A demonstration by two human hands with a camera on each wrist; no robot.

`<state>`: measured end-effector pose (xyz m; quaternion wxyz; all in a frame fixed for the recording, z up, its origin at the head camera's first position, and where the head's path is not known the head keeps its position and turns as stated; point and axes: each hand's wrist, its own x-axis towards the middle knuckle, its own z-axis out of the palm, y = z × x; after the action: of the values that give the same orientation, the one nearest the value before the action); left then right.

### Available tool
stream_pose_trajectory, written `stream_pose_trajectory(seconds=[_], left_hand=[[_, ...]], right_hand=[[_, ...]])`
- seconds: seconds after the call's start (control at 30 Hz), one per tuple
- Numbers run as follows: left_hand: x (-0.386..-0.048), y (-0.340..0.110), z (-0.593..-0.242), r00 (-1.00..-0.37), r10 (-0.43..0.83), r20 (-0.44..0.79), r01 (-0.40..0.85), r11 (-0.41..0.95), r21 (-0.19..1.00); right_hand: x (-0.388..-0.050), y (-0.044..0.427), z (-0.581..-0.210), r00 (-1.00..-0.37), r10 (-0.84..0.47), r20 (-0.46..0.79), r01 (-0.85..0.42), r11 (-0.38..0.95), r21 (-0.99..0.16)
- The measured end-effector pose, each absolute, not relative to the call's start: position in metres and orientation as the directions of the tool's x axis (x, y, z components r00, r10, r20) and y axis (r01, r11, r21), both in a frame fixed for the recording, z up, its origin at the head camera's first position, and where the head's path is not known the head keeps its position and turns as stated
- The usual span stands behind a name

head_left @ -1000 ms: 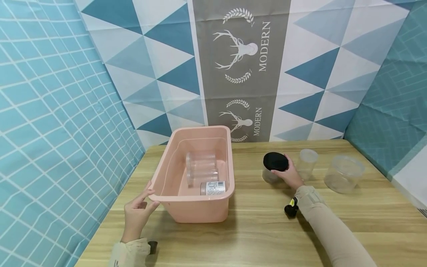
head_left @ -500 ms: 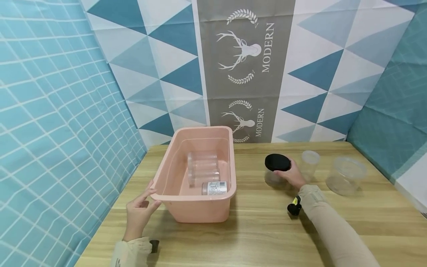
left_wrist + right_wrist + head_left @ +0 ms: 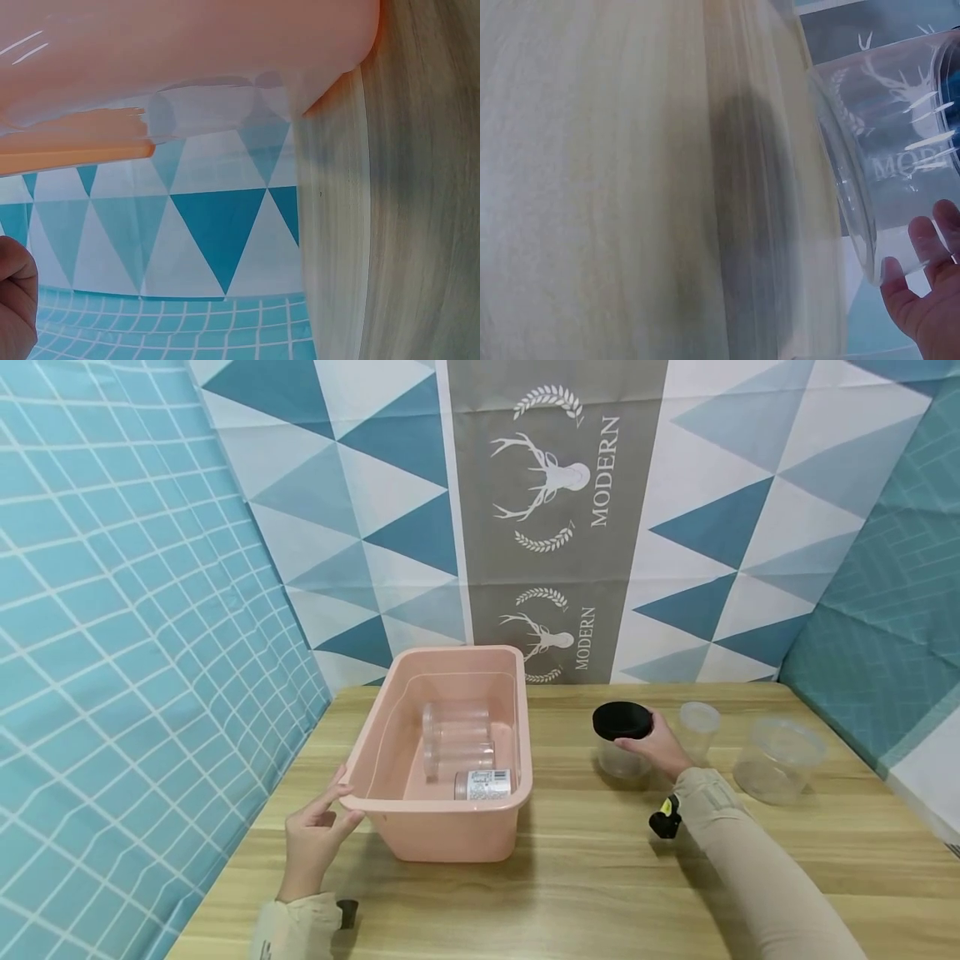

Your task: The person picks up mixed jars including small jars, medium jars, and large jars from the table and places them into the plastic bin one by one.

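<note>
In the head view my left hand (image 3: 315, 835) holds the near left corner of a pink plastic tub (image 3: 442, 831) by its rim. My right hand (image 3: 660, 747) grips a clear jar (image 3: 622, 760) with a black lid (image 3: 622, 720), fingers and thumb around its upper part. The right wrist view has this jar (image 3: 892, 142) raised off the table, with a shadow below it and the fingertips (image 3: 930, 240) against its side. Inside the tub lie clear jars (image 3: 457, 760) on their sides. One of them bears a white label (image 3: 487, 784).
To the right of the held jar stand a slim clear container (image 3: 697, 731) and a wide clear container (image 3: 778, 760). The wooden table (image 3: 592, 893) meets a patterned cloth wall (image 3: 555, 527) behind and a blue grid cloth (image 3: 135, 610) at the left.
The black-lidded jar has risen slightly off the table in my right hand. My left hand stays at the tub's corner. The head view has shifted a little.
</note>
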<state>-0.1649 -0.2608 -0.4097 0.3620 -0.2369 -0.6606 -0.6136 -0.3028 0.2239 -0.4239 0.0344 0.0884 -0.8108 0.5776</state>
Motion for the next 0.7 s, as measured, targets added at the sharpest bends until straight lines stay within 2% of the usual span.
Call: stream_pose_trajectory(seconds=[0.37, 0.7], left_hand=[[-0.165, -0.259, -0.409, -0.618, -0.125, 0.776, 0.762, 0.148, 0.631], [-0.165, -0.261, -0.409, -0.600, -0.117, 0.791, 0.776, 0.156, 0.611]], right_hand=[[-0.300, 0.223, -0.421, -0.974, -0.113, 0.195, -0.221, 0.314, -0.923], [-0.283, 0.224, -0.407, -0.952, -0.207, 0.226, -0.286, 0.334, -0.898]])
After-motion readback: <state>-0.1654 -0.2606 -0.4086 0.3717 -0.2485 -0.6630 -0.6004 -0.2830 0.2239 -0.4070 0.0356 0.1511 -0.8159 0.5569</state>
